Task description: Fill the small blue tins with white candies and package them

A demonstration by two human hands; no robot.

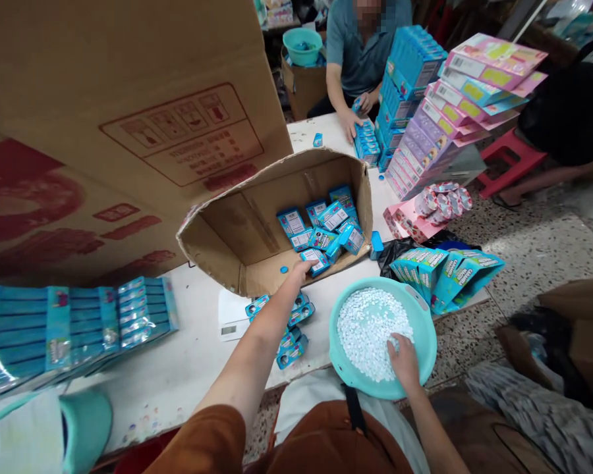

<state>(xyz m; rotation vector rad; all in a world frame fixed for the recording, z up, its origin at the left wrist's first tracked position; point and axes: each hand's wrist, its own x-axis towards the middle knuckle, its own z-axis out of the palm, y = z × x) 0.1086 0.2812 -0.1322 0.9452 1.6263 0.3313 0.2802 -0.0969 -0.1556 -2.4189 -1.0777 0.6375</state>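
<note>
Currently reaching with left hand (299,273) over near rim of cardboard carton (227,247), touching small blue box (321,257) just ahead; cannot tell whether clasping it. Dipping right hand (404,360) into white tablets (358,322) in green basin (426,336), with grip likewise unclear. Working at white bench (153,368), across from another person (350,72), near speckled floor (538,243).

I count my two hands (307,265) (402,355), one co-worker (343,66) across the tabletop (197,296), one digital scale (230,330), one large printed carton (188,72), and one open cardboard box (257,214) with roughly ten small blue boxes (333,216). I see one teal basin (429,355) close by, its white pellets (368,322) too many to number.
</note>
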